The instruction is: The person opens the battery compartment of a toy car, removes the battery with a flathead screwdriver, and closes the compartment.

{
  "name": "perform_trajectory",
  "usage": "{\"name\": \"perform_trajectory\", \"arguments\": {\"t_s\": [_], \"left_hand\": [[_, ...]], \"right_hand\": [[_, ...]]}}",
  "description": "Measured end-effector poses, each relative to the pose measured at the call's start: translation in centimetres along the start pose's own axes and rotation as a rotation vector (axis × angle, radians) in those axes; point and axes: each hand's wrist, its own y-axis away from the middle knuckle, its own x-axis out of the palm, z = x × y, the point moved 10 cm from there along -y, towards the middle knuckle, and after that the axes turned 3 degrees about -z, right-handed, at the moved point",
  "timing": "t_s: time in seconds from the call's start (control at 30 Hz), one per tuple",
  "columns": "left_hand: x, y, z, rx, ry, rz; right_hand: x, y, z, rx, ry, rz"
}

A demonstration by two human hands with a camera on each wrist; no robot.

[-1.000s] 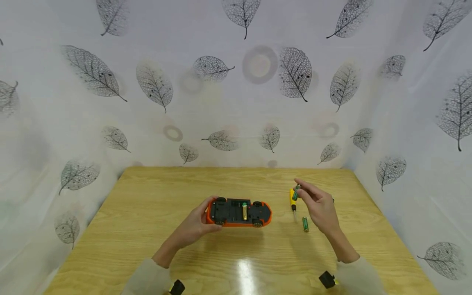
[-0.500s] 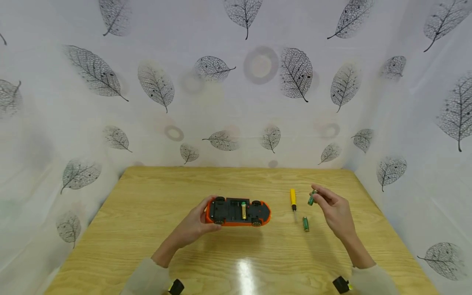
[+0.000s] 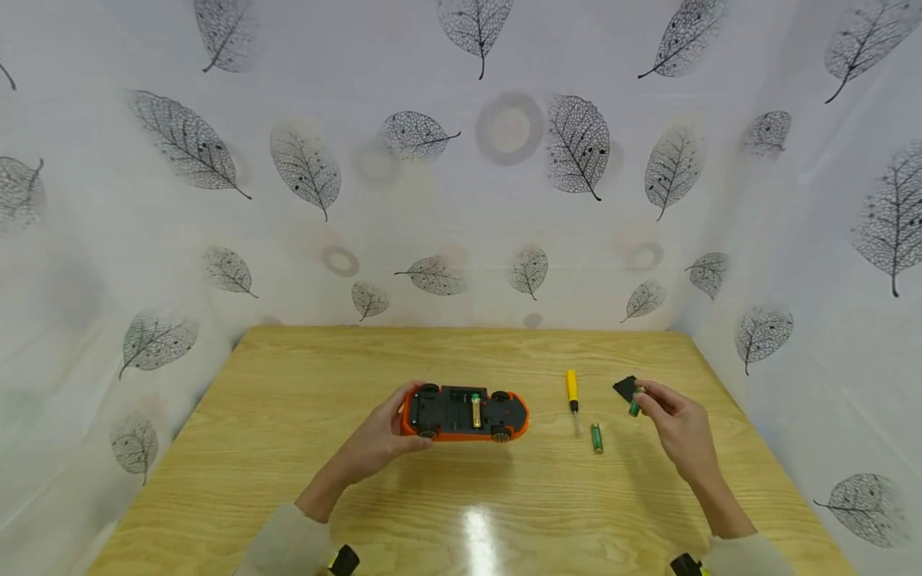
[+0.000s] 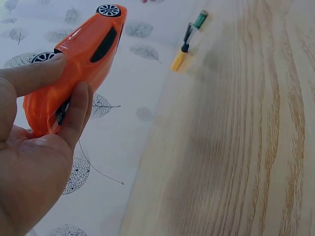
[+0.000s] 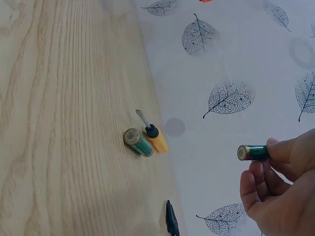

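My left hand [image 3: 382,436] grips the rear end of an orange toy car [image 4: 83,59], held with its black underside facing up in the head view. One gold-and-green battery [image 3: 476,411] sits in the open battery compartment there. Between thumb and fingertips, my right hand [image 3: 677,424] pinches a green battery [image 5: 253,152], raised at the right side of the table. Just behind that hand in the head view lies a small black cover piece [image 3: 625,389], partly overlapped by the fingers. Another green battery [image 3: 596,438] rests on the table between the car and my right hand.
A screwdriver [image 3: 572,392] with a yellow handle lies right of the car, its tip towards me and near the loose battery. The wooden table [image 3: 324,352] ends at a white curtain [image 3: 446,216] printed with leaves at the back and sides.
My right hand has moved to the right and a little nearer, carrying the battery away from the screwdriver. The black piece behind it has come into view. The left hand and car have barely moved.
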Motion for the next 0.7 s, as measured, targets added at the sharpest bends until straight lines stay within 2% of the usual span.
{"name": "perform_trajectory", "arguments": {"t_s": [0.3, 0.47, 0.7], "left_hand": [[-0.2, 0.1, 0.2, 0.013, 0.016, 0.004], [-0.4, 0.2, 0.4, 0.008, 0.015, 0.003], [-0.5, 0.3, 0.5, 0.007, 0.018, 0.003]], "right_hand": [[-0.8, 0.3, -2.4, 0.117, 0.038, 0.012], [-0.1, 0.6, -4.1, 0.211, 0.057, 0.071], [1.2, 1.0, -5.9, 0.301, 0.066, 0.154]]}}
